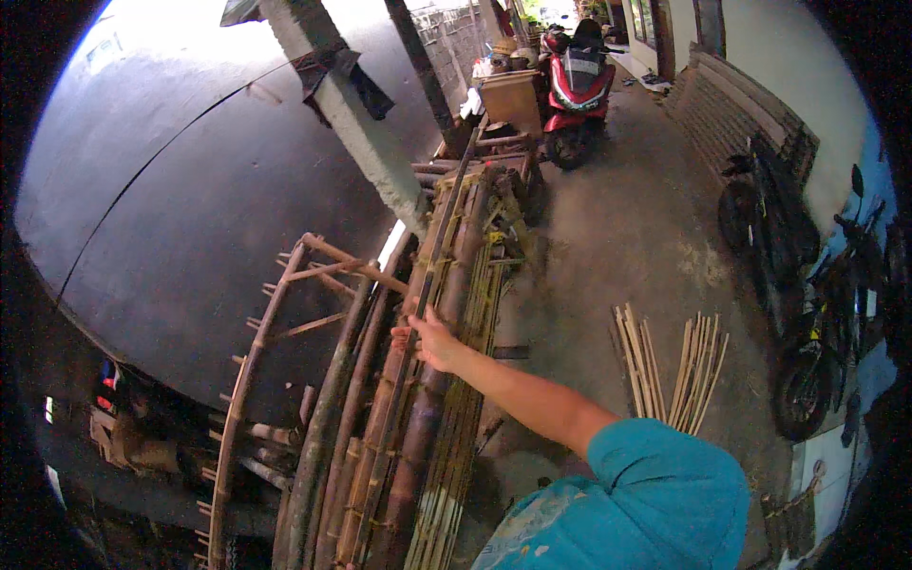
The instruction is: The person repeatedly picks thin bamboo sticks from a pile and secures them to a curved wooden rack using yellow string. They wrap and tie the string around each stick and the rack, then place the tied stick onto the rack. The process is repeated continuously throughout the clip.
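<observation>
My right hand (pixel 435 342) reaches out from a teal sleeve (pixel 665 484). Its fingers and thumb close around a long, thin dark strip (pixel 439 256), possibly split bamboo or wood. The strip runs lengthwise over a stack of thick brown bamboo poles (pixel 418 446). Thin yellowish-green bamboo strips (pixel 454 456) lie along the right side of the stack. Just left of it stands a curved bamboo ladder-like frame (pixel 249 380) with short rungs sticking out. My left hand is not in view.
A concrete post (pixel 351 114) rises beside the stack, by a large dark wall (pixel 199 218). Cut bamboo sticks (pixel 698 370) lie fanned on the floor (pixel 608 256) at right. A red scooter (pixel 577 90) stands ahead, a dark motorbike (pixel 807 370) at right. Slatted panels (pixel 741 109) lean on the wall.
</observation>
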`<action>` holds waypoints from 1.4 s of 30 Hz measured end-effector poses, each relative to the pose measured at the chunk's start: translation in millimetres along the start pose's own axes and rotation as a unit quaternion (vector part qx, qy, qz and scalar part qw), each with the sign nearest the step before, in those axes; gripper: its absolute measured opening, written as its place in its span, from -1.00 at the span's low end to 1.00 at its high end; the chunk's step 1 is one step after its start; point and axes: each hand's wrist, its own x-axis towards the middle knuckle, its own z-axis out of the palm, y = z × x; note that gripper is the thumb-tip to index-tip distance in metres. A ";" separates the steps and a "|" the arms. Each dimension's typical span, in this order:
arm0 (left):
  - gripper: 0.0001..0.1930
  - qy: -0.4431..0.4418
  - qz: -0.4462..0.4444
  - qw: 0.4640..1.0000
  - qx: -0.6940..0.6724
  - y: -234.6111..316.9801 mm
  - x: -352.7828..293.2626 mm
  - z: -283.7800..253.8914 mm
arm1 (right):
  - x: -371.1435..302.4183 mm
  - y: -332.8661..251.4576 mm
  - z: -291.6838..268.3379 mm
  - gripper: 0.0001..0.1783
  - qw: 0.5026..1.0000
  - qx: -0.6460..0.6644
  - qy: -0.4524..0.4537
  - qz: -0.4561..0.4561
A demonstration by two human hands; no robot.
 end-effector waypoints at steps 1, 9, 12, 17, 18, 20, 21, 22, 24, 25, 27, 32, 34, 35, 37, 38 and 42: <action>-0.65 0.013 0.004 1.000 -0.015 21.9 -1.9 1.3 | 6.0 -16.6 -10.7 -0.53 0.999 -0.031 -0.014 0.004; -0.58 -0.001 0.197 0.961 -0.193 206.1 1.2 65.6 | 36.4 -19.8 -34.0 -0.70 0.989 -0.144 0.003 0.032; -0.49 -0.027 0.265 0.953 -0.141 240.5 11.6 105.6 | 58.4 -27.4 -62.8 -0.76 0.956 -0.290 -0.046 -0.011; -0.62 -0.061 0.104 0.990 -0.074 197.6 45.9 152.8 | 39.9 -21.6 -39.2 -0.82 0.883 -0.390 -0.125 -0.229; -0.63 -0.062 0.092 0.992 -0.067 206.3 46.7 155.1 | 48.8 -28.2 -45.7 -0.81 0.906 -0.366 -0.126 -0.171; -0.64 -0.062 0.076 0.994 -0.056 221.3 50.9 159.9 | 69.2 -42.3 -57.4 -0.77 0.940 -0.310 -0.131 -0.050; -0.64 -0.057 0.064 0.995 -0.052 224.2 54.0 159.2 | 80.0 -56.9 -62.2 -0.73 0.909 -0.396 -0.126 -0.021; -0.64 -0.052 0.050 0.996 -0.047 225.8 55.8 159.1 | 88.5 -57.9 -69.0 -0.73 0.909 -0.401 -0.103 0.046; -0.65 -0.047 0.028 0.998 -0.044 245.2 64.6 165.7 | 119.1 -66.6 -85.2 -0.75 0.943 -0.311 -0.049 0.102; -0.65 -0.044 0.019 0.998 -0.042 259.1 70.9 169.5 | 132.5 -67.5 -93.6 -0.76 0.973 -0.210 -0.021 0.096; -0.66 -0.041 0.004 0.998 -0.038 276.9 81.4 173.1 | 171.4 -78.4 -118.5 -0.76 0.995 -0.036 0.050 0.083; -0.67 -0.029 -0.025 0.999 -0.039 309.9 106.9 180.8 | 253.5 -147.2 -181.7 -0.75 0.985 0.033 0.170 -0.027; -0.68 -0.030 -0.025 0.999 -0.034 321.3 116.9 185.5 | 284.1 -178.8 -214.8 -0.74 0.985 0.011 0.161 -0.067; -0.68 -0.028 -0.030 0.999 -0.033 324.4 119.4 184.7 | 294.0 -196.5 -214.4 -0.72 0.980 -0.021 0.174 -0.092; -0.69 -0.015 -0.047 0.998 -0.028 326.9 121.4 178.6 | 289.0 -229.9 -182.9 -0.67 0.979 -0.037 0.192 -0.058; -0.69 -0.011 -0.050 0.998 -0.027 332.5 125.6 178.4 | 278.9 -245.8 -164.2 -0.64 0.984 -0.074 0.156 -0.050; -0.69 0.017 -0.067 0.997 -0.024 359.0 132.5 184.2 | 286.9 -288.9 -138.9 -0.56 0.955 -0.248 -0.047 -0.156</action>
